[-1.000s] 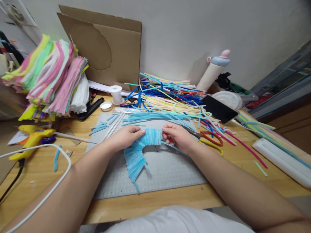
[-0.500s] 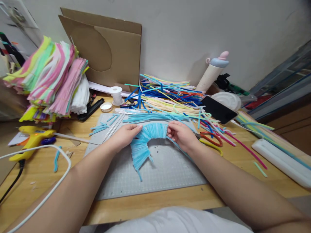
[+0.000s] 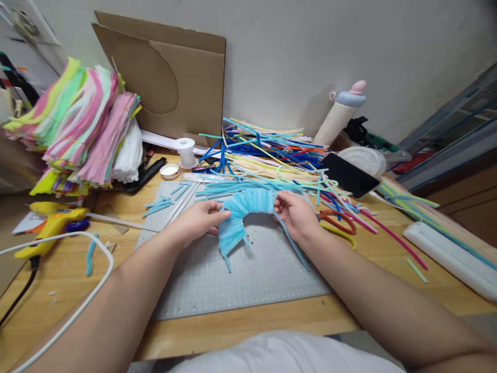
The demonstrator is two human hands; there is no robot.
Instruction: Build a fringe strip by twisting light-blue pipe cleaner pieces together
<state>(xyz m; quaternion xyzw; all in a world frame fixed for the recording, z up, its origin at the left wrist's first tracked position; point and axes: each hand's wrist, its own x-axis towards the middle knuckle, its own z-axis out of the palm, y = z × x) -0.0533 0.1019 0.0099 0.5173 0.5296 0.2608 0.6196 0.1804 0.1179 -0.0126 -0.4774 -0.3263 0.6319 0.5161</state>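
A curved band of light-blue pipe cleaners, packed side by side into an arch, is held up over the grey cutting mat. My left hand pinches its left outer edge between thumb and fingers. At the arch's right end, my right hand grips the edge with curled fingers. A loose blue pipe cleaner hangs from that end down toward the mat. Short loose ends stick out at the lower left of the arch. Behind it lies a row of straight blue pipe cleaners.
Orange-and-yellow-handled scissors lie right of my right hand. A yellow glue gun with a white cable sits at left. Behind are a heap of coloured pipe cleaners, a white spool, a black phone and a bottle.
The blue arch has shifted slightly right and up, and its left leg has turned. My left hand's grip has moved lower on it. The loose strand at right now shows more fully.
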